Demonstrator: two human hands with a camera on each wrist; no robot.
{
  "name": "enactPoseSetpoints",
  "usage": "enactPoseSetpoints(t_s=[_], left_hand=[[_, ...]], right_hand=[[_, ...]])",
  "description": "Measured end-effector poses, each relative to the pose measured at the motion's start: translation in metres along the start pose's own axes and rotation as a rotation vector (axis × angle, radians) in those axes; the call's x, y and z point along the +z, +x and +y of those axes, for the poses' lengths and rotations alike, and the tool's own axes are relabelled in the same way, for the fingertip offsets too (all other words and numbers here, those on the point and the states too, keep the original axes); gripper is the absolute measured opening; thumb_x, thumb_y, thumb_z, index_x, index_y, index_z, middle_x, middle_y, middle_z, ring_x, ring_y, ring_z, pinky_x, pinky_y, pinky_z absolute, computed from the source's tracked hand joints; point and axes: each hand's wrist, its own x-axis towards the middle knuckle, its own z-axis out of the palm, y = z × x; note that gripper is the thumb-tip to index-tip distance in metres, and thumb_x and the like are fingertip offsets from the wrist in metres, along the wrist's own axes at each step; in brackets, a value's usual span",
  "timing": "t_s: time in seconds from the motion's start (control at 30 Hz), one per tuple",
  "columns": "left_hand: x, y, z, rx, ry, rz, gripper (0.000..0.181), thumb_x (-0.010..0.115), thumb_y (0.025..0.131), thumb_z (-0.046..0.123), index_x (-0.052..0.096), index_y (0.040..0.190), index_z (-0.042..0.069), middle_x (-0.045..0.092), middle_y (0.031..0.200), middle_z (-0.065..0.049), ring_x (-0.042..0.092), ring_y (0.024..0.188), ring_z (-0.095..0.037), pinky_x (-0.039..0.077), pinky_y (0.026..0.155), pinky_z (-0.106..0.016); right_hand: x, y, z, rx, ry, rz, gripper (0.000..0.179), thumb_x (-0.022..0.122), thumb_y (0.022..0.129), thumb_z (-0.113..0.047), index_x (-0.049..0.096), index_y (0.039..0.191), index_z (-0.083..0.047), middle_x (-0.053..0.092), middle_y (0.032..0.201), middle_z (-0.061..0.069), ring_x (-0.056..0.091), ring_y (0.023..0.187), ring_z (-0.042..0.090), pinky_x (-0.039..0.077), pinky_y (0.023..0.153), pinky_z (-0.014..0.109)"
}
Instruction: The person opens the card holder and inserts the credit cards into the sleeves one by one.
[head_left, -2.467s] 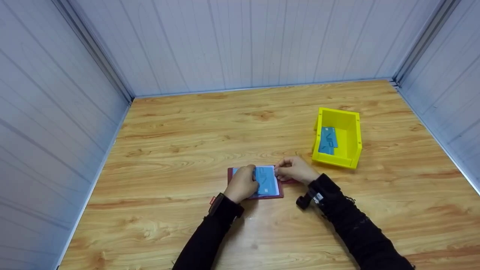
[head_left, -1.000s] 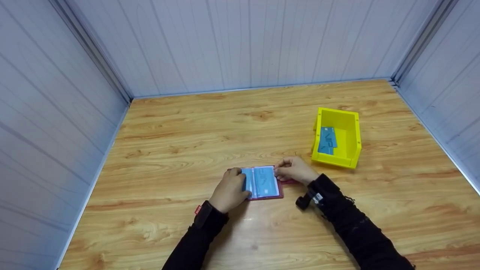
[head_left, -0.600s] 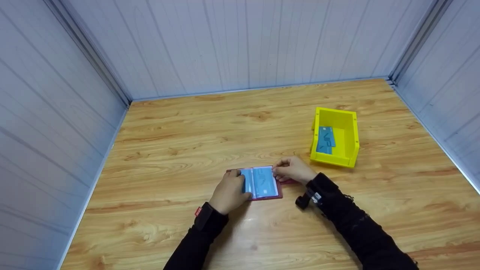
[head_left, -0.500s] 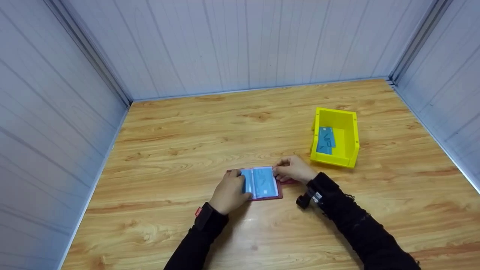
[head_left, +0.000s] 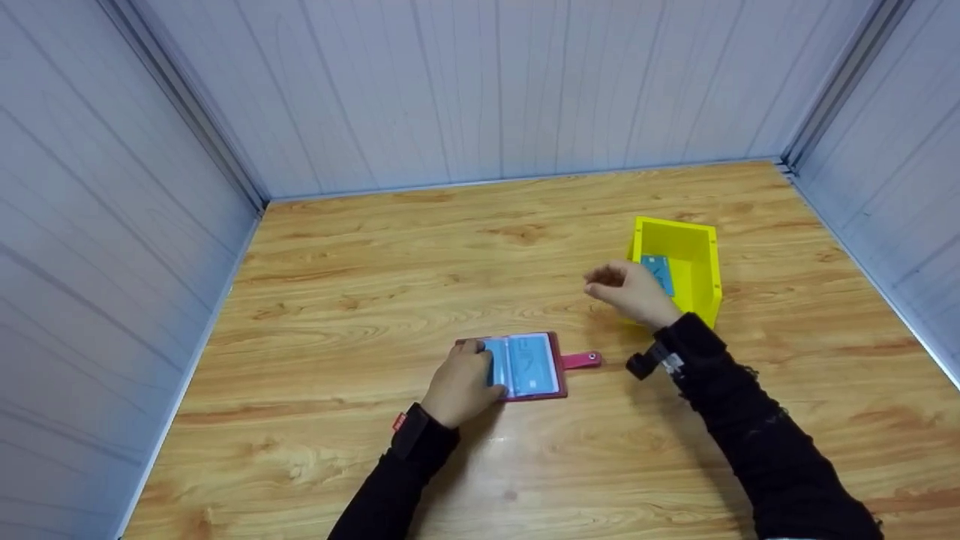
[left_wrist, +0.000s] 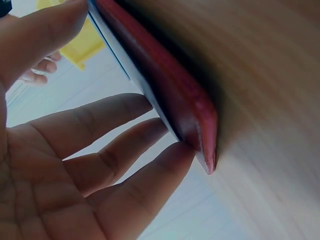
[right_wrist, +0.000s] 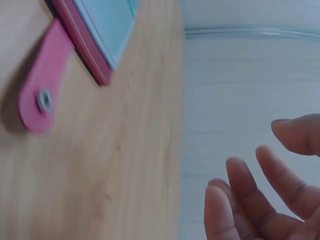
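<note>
A red card holder [head_left: 556,365] lies unfolded on the table, with blue cards showing in its clear sleeves. Its pink strap [head_left: 581,361], fitted with a metal snap, sticks out to the right. My left hand [head_left: 459,382] rests across the left page, which it partly covers. In the left wrist view, that hand's fairly straight fingers [left_wrist: 122,107] press on the sleeves, while the red cover [left_wrist: 192,107] shows below them. My right hand [head_left: 634,291] is raised in front of the yellow bin [head_left: 703,281], fingers loosely bent with nothing between them.
Inside the yellow bin lies a blue card [head_left: 658,274], partly hidden behind the right hand. White panel walls [head_left: 480,90] enclose the wooden table [head_left: 360,300] at the back and both sides.
The left hand slid left off the right page and settled on the left one. The right hand has let go of the card holder's right edge and moved up and right towards the bin, uncovering the strap.
</note>
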Motion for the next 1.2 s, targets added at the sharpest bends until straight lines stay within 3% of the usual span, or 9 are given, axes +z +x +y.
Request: enactPoseSetpoints(t_s=[0.2,0.4,0.5,0.77,0.93,1.0,1.07,1.13,1.2], left_hand=[[0.000,0.000,0.001,0.014,0.011,0.011,0.045,0.077,0.078,0.023,0.068,0.108,-0.008,0.060,0.125,-0.024,0.060,0.110,-0.037,0.052,0.091,-0.046],[0.000,-0.001,0.001,0.011,0.010,0.005,0.046,0.078,0.077,0.025,0.067,0.108,-0.008,0.060,0.123,-0.024,0.059,0.111,-0.038,0.051,0.093,-0.046],[0.000,-0.001,0.001,0.008,0.007,0.001,0.047,0.078,0.078,0.026,0.067,0.109,-0.008,0.060,0.123,-0.024,0.059,0.110,-0.037,0.051,0.093,-0.046],[0.001,0.000,0.000,0.013,0.010,-0.006,0.047,0.078,0.078,0.026,0.067,0.110,-0.007,0.059,0.125,-0.025,0.059,0.112,-0.038,0.051,0.094,-0.046],[0.000,-0.001,0.000,0.010,0.012,-0.008,0.050,0.077,0.079,0.026,0.066,0.113,-0.009,0.058,0.126,-0.025,0.058,0.114,-0.038,0.051,0.096,-0.046],[0.000,0.000,0.000,0.011,0.012,-0.007,0.051,0.077,0.079,0.026,0.066,0.114,-0.009,0.058,0.127,-0.025,0.058,0.114,-0.038,0.050,0.096,-0.046],[0.000,0.000,0.000,0.013,0.012,-0.004,0.051,0.077,0.079,0.026,0.066,0.114,-0.009,0.058,0.127,-0.025,0.058,0.114,-0.038,0.050,0.096,-0.046],[0.000,0.000,0.000,0.014,0.009,-0.003,0.050,0.078,0.079,0.026,0.066,0.112,-0.009,0.058,0.126,-0.025,0.058,0.113,-0.038,0.050,0.095,-0.047],[0.000,-0.001,0.000,0.018,0.007,0.000,0.048,0.078,0.078,0.026,0.066,0.111,-0.008,0.059,0.125,-0.024,0.059,0.112,-0.038,0.051,0.095,-0.047]], right_hand=[[-0.030,-0.004,-0.005,-0.009,0.035,0.143,0.053,0.057,0.098,-0.026,0.045,0.144,-0.003,0.050,0.139,0.021,0.050,0.124,0.035,0.043,0.102,0.044],[-0.053,0.001,-0.003,0.054,0.095,0.250,0.062,0.055,0.098,-0.025,0.032,0.152,-0.003,0.036,0.150,0.024,0.039,0.137,0.039,0.039,0.108,0.048],[-0.062,0.006,0.003,0.091,0.067,0.271,0.062,0.053,0.099,-0.023,0.029,0.152,-0.002,0.033,0.151,0.026,0.036,0.137,0.040,0.038,0.108,0.048],[-0.079,0.020,0.024,0.191,-0.247,0.189,0.066,0.050,0.098,-0.028,0.029,0.149,0.009,0.037,0.146,0.035,0.045,0.125,0.045,0.040,0.101,0.052],[-0.078,0.029,0.027,0.260,-0.311,0.116,0.071,0.055,0.095,-0.029,0.029,0.147,0.013,0.038,0.145,0.036,0.045,0.126,0.046,0.038,0.106,0.055],[-0.077,0.033,0.027,0.263,-0.331,0.107,0.067,0.057,0.094,-0.029,0.037,0.141,0.013,0.046,0.136,0.035,0.049,0.119,0.045,0.042,0.102,0.054],[-0.075,0.037,0.028,0.264,-0.362,0.097,0.050,0.059,0.092,-0.027,0.052,0.122,0.012,0.059,0.108,0.028,0.057,0.097,0.039,0.048,0.086,0.047],[-0.073,0.040,0.030,0.258,-0.408,0.076,0.030,0.059,0.091,-0.025,0.057,0.093,0.005,0.054,0.077,0.014,0.053,0.073,0.028,0.045,0.069,0.038],[-0.070,0.043,0.031,0.262,-0.455,0.054,0.025,0.059,0.090,-0.022,0.049,0.074,-0.006,0.039,0.063,0.001,0.043,0.058,0.020,0.037,0.060,0.032]])
